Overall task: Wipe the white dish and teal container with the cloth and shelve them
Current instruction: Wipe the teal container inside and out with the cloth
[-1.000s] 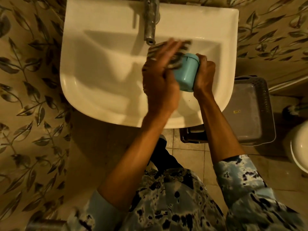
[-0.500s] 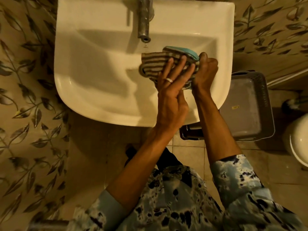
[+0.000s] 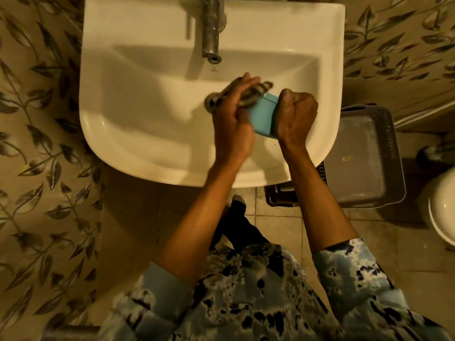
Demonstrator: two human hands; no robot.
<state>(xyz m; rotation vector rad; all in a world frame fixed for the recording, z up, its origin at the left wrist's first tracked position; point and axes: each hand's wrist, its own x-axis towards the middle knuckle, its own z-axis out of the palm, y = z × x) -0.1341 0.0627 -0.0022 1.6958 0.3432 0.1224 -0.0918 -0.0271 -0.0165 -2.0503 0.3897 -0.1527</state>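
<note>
I count one teal container (image 3: pixel 262 115), one striped cloth (image 3: pixel 256 91) and my two hands. My right hand (image 3: pixel 296 114) is curled tight round the container's right side, holding it above the basin. My left hand (image 3: pixel 234 119) has its fingers straight and close together, pressing the cloth against the container's upper left end. Beneath them is one white sink (image 3: pixel 147 119) with one metal tap (image 3: pixel 211 28). Leaf-patterned walls (image 3: pixel 37 119) flank it. One grey basket (image 3: pixel 394 168) sits on the tiled floor (image 3: pixel 278 225) to my right.
</note>
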